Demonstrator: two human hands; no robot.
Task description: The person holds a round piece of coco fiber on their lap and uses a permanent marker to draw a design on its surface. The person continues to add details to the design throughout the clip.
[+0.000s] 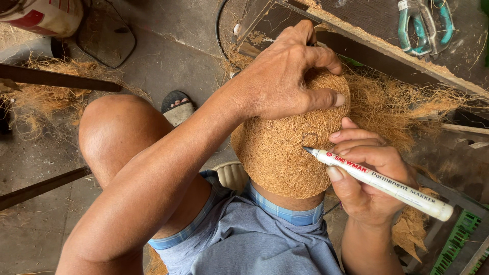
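At centre frame, a rounded coir-fibre shell (285, 153) is being steadied on the lap by the left hand (285, 76), fingers curled tight over its top. At lower right, a white marker (382, 183) is being pinched closed in the right hand (367, 178), tip touching the shell. Teal-handled scissors (425, 25) are lying at upper right, loose fibre (397, 102) between.

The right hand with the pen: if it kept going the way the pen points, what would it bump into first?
Probably the brown fibre ball. The right hand aims the white marker at it, tip almost touching beside a small drawn mark.
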